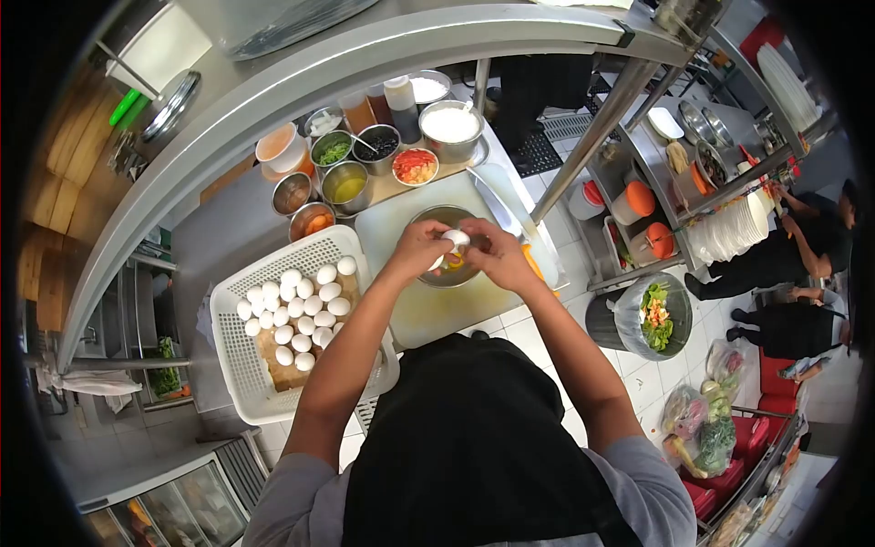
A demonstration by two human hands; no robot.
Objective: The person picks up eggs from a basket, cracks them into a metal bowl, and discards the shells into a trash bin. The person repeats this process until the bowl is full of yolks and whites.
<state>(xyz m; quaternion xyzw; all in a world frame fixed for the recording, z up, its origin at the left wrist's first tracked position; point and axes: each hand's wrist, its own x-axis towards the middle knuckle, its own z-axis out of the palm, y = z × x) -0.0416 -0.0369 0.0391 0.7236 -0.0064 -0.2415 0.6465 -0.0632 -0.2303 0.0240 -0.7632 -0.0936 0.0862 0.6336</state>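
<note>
Over a metal bowl (421, 216) on the cutting board (410, 308), both hands hold a white eggshell (456, 239). My left hand (421, 250) has its fingers closed on the shell's left side. My right hand (497, 255) grips it from the right, fingers bent around it. Yellow yolk shows in the bowl below the hands. Left of the board, a white plastic basket (235, 369) holds several white eggs (297, 305). A knife (493, 199) lies on the board to the right of the bowl.
Metal containers with chopped green (333, 149), yellow liquid (346, 185) and red pieces (416, 167) stand behind the bowl. A steel shelf rail (301, 77) arches overhead. On the right are a bin with scraps (658, 319), metal shelving and several people at a distance.
</note>
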